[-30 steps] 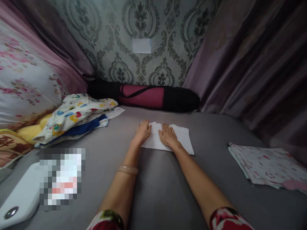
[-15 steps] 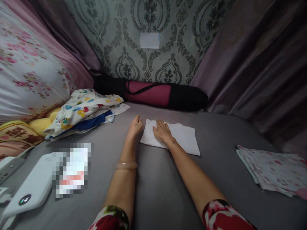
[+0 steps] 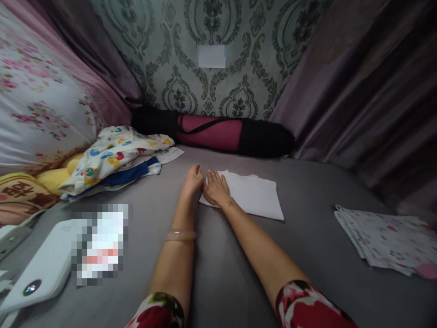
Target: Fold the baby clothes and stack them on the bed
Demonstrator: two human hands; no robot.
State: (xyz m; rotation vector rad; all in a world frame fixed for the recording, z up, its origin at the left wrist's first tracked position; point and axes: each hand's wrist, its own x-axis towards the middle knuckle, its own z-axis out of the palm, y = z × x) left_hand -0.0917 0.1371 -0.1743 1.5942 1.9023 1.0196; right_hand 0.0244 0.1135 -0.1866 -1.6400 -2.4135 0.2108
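A folded white cloth (image 3: 254, 197) lies flat on the grey bed sheet (image 3: 225, 264) in the middle of the view. My right hand (image 3: 215, 187) rests palm down on the cloth's left end, fingers stretched out. My left hand (image 3: 193, 177) sits right beside it at the cloth's left edge, on the sheet, with its fingers curled under. The two hands touch side by side. A pale bangle circles my left wrist.
A heap of colourful printed clothes (image 3: 116, 159) lies at the left, by floral pillows. A stack of folded floral cloths (image 3: 385, 239) sits at the right. A pink and black rolled bag (image 3: 221, 133) lies along the wallpapered wall. A white power bank (image 3: 41, 273) is at the near left.
My right hand slid left along the white cloth to its left end. My left hand came off the cloth onto the sheet beside its edge, and the two hands now meet.
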